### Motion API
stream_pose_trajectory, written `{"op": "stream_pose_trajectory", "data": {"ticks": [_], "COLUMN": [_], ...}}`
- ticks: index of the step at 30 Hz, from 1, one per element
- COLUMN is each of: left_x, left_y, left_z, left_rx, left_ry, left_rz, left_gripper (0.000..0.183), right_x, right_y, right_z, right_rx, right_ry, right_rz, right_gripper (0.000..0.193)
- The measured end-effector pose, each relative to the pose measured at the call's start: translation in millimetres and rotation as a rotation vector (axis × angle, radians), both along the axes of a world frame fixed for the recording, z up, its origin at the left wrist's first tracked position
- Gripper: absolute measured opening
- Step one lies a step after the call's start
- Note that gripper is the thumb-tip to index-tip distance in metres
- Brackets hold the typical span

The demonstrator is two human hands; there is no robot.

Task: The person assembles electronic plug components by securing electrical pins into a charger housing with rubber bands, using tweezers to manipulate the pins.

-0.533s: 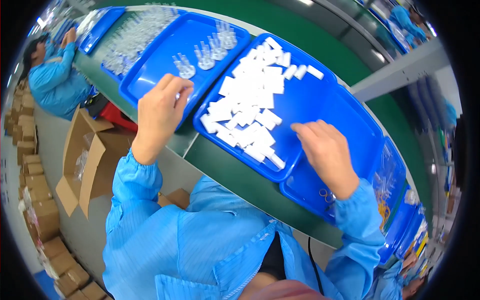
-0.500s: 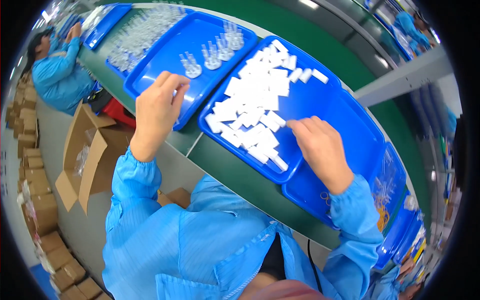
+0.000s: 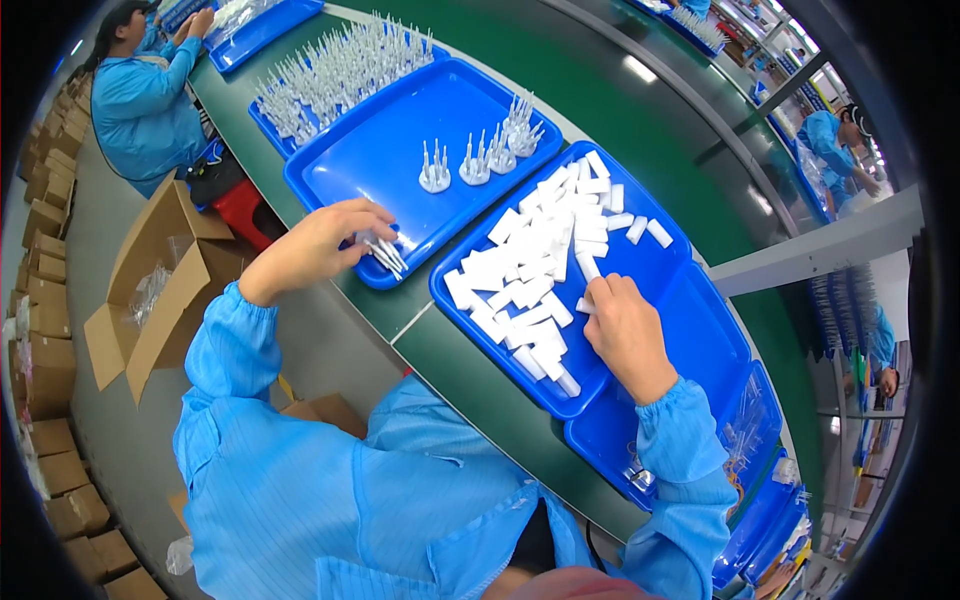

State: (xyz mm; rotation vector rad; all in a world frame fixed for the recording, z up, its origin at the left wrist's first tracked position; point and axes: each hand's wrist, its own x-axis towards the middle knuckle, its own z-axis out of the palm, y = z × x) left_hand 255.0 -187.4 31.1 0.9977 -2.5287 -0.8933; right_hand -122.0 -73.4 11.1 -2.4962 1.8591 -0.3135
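My left hand [image 3: 325, 245] is closed around a translucent plastic piece with several thin prongs [image 3: 384, 258], prongs pointing down and to the right. It hovers at the near edge of a blue tray [image 3: 350, 180]. Further back in that tray stand several like pronged pieces [image 3: 475, 168] on round bases, prongs up. My right hand [image 3: 630, 335] reaches into a second blue tray [image 3: 655, 270], thumb and fingers pinching a short white cylinder [image 3: 587, 267] at the right edge of a heap of white cylinders [image 3: 530, 265]. The fingers partly hide that cylinder's lower end.
Another tray behind is packed with upright pronged pieces [image 3: 345, 75]. To the right lie a blue tray [image 3: 700, 330] and one with clear thin parts [image 3: 750, 415]. An open carton [image 3: 165, 285] stands left of the green table [image 3: 450, 370]. A co-worker [image 3: 150, 95] sits at far left.
My view has shifted, so the trays appear lower and further right. My left hand has turned, bringing the pronged piece into sight. My right fingers have closed on a white cylinder.
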Motion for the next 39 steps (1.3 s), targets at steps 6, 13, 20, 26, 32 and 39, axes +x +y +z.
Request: {"op": "stream_pose_trajectory", "data": {"ticks": [6, 13, 20, 26, 32, 39], "left_x": [-1, -77, -198, -238, -245, -254], "left_y": [-1, 50, 98, 121, 139, 164], "left_z": [2, -3, -16, -18, -16, -18], "left_rx": [0.215, 0.731, 1.124, 1.208, 1.228, 0.477], "left_ry": [0.117, 0.926, 1.061, 0.885, 0.858, 0.573], "left_rz": [0.190, 0.188, 0.009, -0.049, -0.102, -0.302], "left_gripper": [0.031, 0.033, 0.018, 0.017, 0.034, 0.026], "right_x": [1, -12, -17, -32, -36, -56], "right_y": [15, 46, 100, 147, 156, 176], "right_z": [18, 23, 36, 17, 5, 5], "right_rx": [0.309, 0.442, 0.294, 0.190, 0.172, -0.153], "right_ry": [-0.691, -1.436, -1.679, -1.808, -1.772, -1.807], "right_rz": [-0.295, -0.443, -0.632, -0.737, -0.642, -0.773], "right_gripper": [0.033, 0.030, 0.049, 0.051, 0.034, 0.031]}}
